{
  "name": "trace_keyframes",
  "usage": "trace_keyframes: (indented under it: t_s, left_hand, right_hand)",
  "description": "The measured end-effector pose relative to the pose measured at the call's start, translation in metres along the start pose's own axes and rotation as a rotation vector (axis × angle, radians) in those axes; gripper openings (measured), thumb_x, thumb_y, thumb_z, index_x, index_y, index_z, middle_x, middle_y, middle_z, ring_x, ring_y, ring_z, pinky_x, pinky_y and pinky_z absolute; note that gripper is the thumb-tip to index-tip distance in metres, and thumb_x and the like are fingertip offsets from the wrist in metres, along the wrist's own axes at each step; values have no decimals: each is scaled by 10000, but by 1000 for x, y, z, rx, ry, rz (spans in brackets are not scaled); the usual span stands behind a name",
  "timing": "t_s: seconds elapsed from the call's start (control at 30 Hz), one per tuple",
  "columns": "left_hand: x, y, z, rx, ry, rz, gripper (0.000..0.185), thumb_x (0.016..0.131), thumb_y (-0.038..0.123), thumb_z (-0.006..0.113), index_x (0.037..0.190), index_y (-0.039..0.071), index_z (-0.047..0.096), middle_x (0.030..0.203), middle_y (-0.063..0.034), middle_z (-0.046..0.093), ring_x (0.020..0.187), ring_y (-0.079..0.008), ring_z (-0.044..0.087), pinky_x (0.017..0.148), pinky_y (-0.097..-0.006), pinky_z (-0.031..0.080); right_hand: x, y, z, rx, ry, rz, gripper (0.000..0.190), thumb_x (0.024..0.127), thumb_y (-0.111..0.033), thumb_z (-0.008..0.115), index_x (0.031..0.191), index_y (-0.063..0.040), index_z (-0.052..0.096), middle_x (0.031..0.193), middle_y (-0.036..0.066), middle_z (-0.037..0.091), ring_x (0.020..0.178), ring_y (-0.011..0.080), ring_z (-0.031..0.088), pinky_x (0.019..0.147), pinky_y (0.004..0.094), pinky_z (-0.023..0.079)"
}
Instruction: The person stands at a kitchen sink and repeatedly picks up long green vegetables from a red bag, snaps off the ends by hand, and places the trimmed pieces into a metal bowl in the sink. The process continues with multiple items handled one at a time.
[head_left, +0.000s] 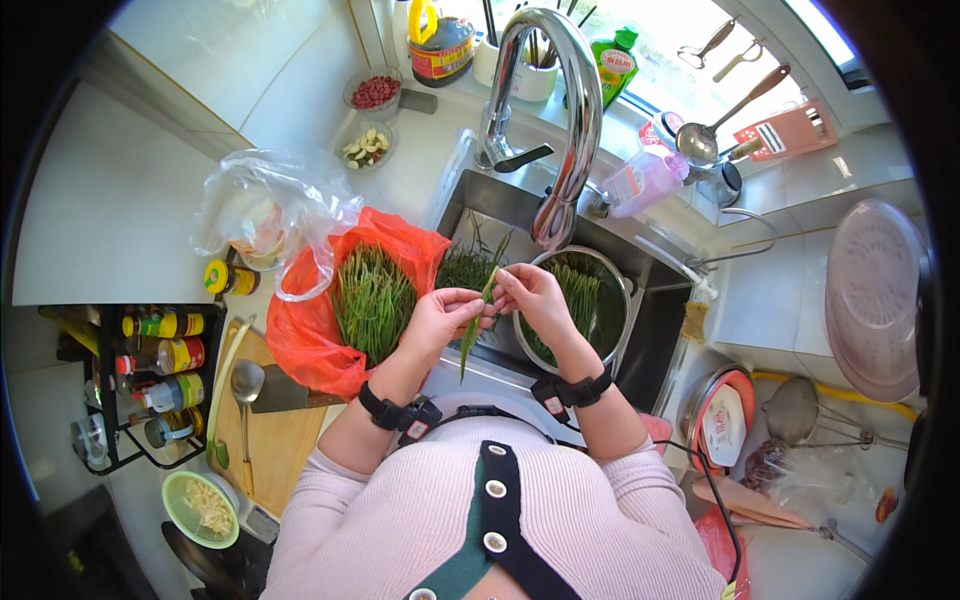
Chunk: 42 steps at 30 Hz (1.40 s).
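Between my two hands, above the near edge of the sink, is a green leafy stalk (470, 339). My left hand (448, 315) pinches it between thumb and fingers. Just right of it and slightly higher, my right hand (530, 294) pinches the stalk's upper part with its fingertips. A red plastic bag (300, 352) at the left stands open around a dense bundle of green stalks (373, 304). Loose greens (461, 266) lie in the sink's left part, partly behind my hands. A round metal pot (626, 319) in the sink holds more green stalks (574, 289).
The chrome faucet (589, 90) arches over the steel sink (660, 315). To the left are a clear plastic bag (277, 195), a cleaver (281, 390) and ladle-like spatula (247, 381) on a wooden board (281, 450). Stacked basins (684, 409) stand at the right.
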<state>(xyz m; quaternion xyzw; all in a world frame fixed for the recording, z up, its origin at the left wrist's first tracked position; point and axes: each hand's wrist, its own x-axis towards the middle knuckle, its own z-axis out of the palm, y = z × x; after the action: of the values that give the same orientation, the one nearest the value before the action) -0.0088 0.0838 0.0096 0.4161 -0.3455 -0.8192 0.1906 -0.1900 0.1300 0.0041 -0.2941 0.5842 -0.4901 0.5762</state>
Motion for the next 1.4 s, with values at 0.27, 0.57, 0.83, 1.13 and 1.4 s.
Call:
trace_keyframes:
  t_s: [0.27, 0.57, 0.83, 1.13, 1.4]
  left_hand:
    - [3, 0, 2, -22, 43, -59, 188, 911, 115, 636, 1060, 5, 608, 957, -114, 699, 846, -188, 693, 757, -293, 560]
    - [15, -11, 7, 136, 97, 147, 150, 888, 94, 665, 1008, 23, 613, 906, -74, 695, 810, -149, 683, 703, -262, 542]
    - [18, -16, 7, 215, 140, 147, 124, 882, 110, 668, 971, 34, 626, 876, -41, 683, 799, -117, 661, 695, -252, 532]
    - [15, -11, 1, 88, 98, -1, 158, 879, 139, 666, 980, 25, 625, 913, -59, 678, 836, -143, 660, 744, -293, 548]
    - [13, -7, 2, 84, 60, -34, 147, 904, 128, 640, 1005, 24, 612, 923, -76, 679, 839, -152, 659, 739, -272, 542]
  right_hand:
    - [3, 16, -5, 77, -7, 12, 221, 926, -186, 632, 968, 30, 652, 771, 32, 647, 645, 81, 592, 607, 216, 496]
    - [1, 11, 1, -133, 133, -155, 215, 887, -163, 673, 905, 50, 649, 724, 35, 648, 609, 77, 583, 551, 219, 473]
    - [4, 12, -5, -82, 62, -104, 204, 887, -141, 676, 960, 49, 679, 745, 37, 659, 617, 70, 579, 572, 215, 480]
    - [5, 12, -20, -102, -60, -79, 191, 916, -112, 621, 985, 61, 667, 763, 50, 665, 645, 83, 590, 600, 225, 496]
    - [6, 17, -17, -98, -35, -86, 206, 895, -141, 636, 933, 60, 655, 723, 37, 645, 619, 81, 580, 568, 225, 474]
